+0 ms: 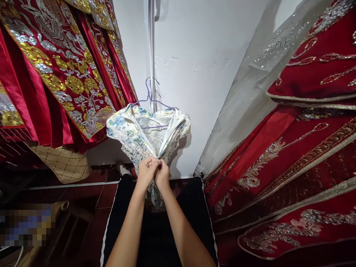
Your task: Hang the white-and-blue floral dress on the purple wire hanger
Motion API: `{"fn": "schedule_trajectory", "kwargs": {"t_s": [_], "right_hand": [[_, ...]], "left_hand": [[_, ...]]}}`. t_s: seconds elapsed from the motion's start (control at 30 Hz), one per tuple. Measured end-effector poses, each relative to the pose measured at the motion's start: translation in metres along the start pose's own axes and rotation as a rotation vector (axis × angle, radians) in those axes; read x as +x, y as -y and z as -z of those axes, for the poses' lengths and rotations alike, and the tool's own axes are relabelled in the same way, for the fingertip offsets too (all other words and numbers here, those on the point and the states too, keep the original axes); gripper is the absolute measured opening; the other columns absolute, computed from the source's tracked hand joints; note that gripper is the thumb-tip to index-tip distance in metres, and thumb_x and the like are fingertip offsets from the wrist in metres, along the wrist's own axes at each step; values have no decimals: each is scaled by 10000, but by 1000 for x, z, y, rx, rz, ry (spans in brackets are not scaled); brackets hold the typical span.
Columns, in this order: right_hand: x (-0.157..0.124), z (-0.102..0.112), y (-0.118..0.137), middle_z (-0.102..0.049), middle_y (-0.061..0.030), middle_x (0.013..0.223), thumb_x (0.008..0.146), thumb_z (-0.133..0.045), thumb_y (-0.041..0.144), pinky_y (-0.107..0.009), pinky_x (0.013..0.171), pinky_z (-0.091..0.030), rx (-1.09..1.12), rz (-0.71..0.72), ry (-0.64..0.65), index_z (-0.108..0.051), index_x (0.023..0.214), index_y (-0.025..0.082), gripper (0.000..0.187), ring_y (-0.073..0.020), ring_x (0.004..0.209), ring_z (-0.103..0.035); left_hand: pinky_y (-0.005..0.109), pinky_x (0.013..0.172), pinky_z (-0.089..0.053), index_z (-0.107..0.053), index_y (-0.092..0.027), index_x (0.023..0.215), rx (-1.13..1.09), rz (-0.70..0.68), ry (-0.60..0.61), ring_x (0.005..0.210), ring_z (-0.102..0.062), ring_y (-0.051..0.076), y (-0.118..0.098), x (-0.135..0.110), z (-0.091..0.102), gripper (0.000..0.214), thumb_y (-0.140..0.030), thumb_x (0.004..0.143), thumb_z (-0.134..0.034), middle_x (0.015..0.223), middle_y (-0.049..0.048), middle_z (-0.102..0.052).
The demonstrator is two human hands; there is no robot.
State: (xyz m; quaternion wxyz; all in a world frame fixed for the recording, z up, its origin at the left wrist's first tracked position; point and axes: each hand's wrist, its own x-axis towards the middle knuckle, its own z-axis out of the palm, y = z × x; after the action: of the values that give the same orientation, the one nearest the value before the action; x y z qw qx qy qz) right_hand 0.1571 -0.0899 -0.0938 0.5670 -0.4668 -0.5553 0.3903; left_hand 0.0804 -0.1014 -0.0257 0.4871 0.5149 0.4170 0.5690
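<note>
A short-sleeved floral dress [119, 128], white with blue and yellow flowers, hangs on a purple wire hanger [148, 97] against the wall. Its front is parted in a V from the collar down to my hands. At the bottom of that V, my left hand [148, 170] pinches one edge of the dress front. Right beside it, almost touching, my right hand [162, 173] is closed on the other edge. Whatever fastening lies between my fingertips is too small to make out. Below my hands the lower part of the dress hangs down, partly hidden by my wrists.
Red garments with gold and silver embroidery [75, 85] hang on the left. More beaded red garments [264, 167] and a sheer glittery white fabric [236, 100] hang on the right. A wooden stool or chair [65, 205] stands at the lower left on the reddish tiled floor [102, 194].
</note>
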Motion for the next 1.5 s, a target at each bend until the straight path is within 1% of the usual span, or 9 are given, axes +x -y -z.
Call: {"fn": "schedule_trajectory", "kwargs": {"t_s": [0.1, 0.27, 0.5, 0.67, 0.73, 0.87, 1.0, 1.2, 1.5], "right_hand": [[5, 5, 2, -503, 5, 680, 854, -530, 378, -304, 625, -408, -52, 72, -130, -428, 730, 245, 208, -185, 658, -494], [12, -8, -9, -405, 38, 598, 857, -527, 368, -259, 526, -320, -90, 94, -93, -391, 694, 240, 248, -140, 549, -416], [23, 2, -22, -309, 63, 577, 853, -550, 451, -242, 521, -273, -67, 70, -70, -376, 669, 233, 335, -113, 531, -326], [19, 31, -6, -484, 20, 657, 796, -654, 457, -257, 542, -357, 58, -16, 91, -539, 760, 207, 277, -134, 586, -452], [30, 41, 26, -613, -30, 810, 816, -656, 452, -278, 583, -430, 115, -15, 163, -622, 1035, 201, 335, -166, 675, -547], [76, 55, 114, -667, -45, 967, 946, -525, 401, -316, 684, -498, 62, 266, 86, -418, 1438, 294, 515, -178, 773, -596], [131, 63, 175, -675, -49, 1012, 963, -496, 332, -334, 765, -468, -333, 636, 74, -627, 1210, 261, 288, -190, 832, -597], [151, 63, 191, -674, -54, 940, 961, -495, 290, -294, 702, -375, -795, 885, 95, -668, 910, 208, 198, -206, 855, -586], [168, 67, 201, -586, -5, 771, 970, -480, 346, -270, 685, -402, -246, 796, -116, -595, 838, 205, 224, -149, 733, -532]], "left_hand": [[255, 446, -240, -557, -207, 597, -101, 37, -55, 419, -310, 85, -16, 9, -4, 201, -330, 724, -653, 476, -52, -381], [203, 406, -204, -605, -161, 640, -305, -81, -191, 419, -284, 39, -78, 68, -8, 161, -288, 674, -697, 511, -65, -391], [171, 363, -178, -616, -137, 621, -278, -273, -109, 380, -293, 18, -170, 121, -6, 123, -212, 656, -707, 494, -65, -432], [187, 389, -199, -599, -137, 570, -56, -353, 1, 383, -301, 29, -148, 111, -5, 163, -212, 676, -697, 473, -48, -455], [190, 402, -208, -617, -138, 603, -17, -370, -5, 396, -309, 37, -134, 109, -3, 147, -227, 694, -690, 478, -49, -462], [196, 417, -207, -627, -142, 653, 43, -386, 16, 406, -307, 48, -125, 111, 2, 136, -253, 711, -681, 470, -61, -444], [199, 434, -220, -636, -142, 702, 109, -434, 54, 416, -320, 53, -129, 112, 9, 96, -233, 722, -654, 489, -57, -458], [197, 445, -187, -556, -156, 639, 151, -450, 70, 427, -296, 52, -113, 118, 20, 195, -268, 733, -685, 482, -66, -403], [224, 491, -283, -532, -165, 573, 408, -359, 53, 475, -384, 85, -69, 131, 9, 190, -241, 732, -604, 517, -33, -458]]}}
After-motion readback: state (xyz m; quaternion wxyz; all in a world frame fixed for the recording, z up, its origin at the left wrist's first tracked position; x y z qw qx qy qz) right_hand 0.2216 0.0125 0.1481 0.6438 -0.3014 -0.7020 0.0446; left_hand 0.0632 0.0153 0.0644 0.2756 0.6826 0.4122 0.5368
